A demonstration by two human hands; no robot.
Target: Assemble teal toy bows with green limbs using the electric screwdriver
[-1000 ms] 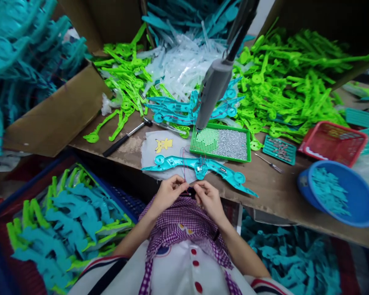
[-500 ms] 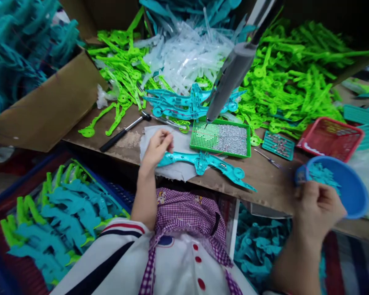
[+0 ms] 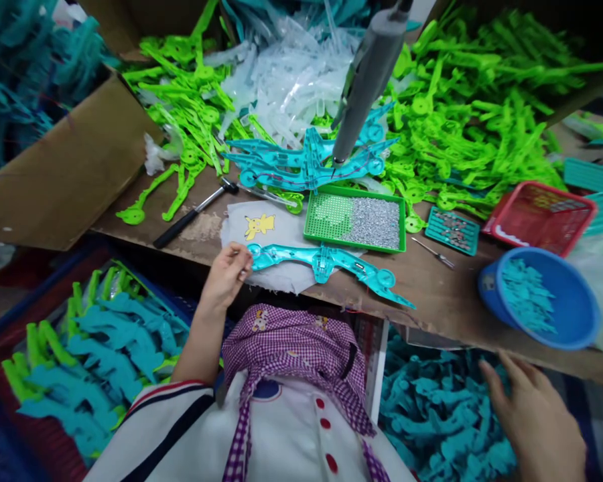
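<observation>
A teal plastic bow-shaped part (image 3: 323, 263) lies across the grey cloth (image 3: 286, 224) at the table's front edge, with a round wheel shape near each end. My left hand (image 3: 226, 274) is closed at its left end, fingers pinched together over the tip. My right hand (image 3: 537, 415) is low at the right, fingers spread and nothing seen in them. It hangs over the right side of a bin heaped with teal plastic pieces (image 3: 442, 415). Above it on the table stands a blue bowl (image 3: 577, 294) with small teal pieces (image 3: 527, 294) inside.
A grey power screwdriver (image 3: 369, 80) hangs over stacked teal bow-shaped parts (image 3: 311, 161). A green tray (image 3: 352, 217) holds small metal pieces. Nearby are a hammer (image 3: 195, 214), a screwdriver (image 3: 435, 253), a red basket (image 3: 543, 214), green part heaps (image 3: 477, 127) and a cardboard box (image 3: 65, 167).
My right hand has left the blue bowl, dropped toward the bin and spread its fingers. My left hand has shifted left to the bow-shaped part's end, uncovering a yellow print on the cloth.
</observation>
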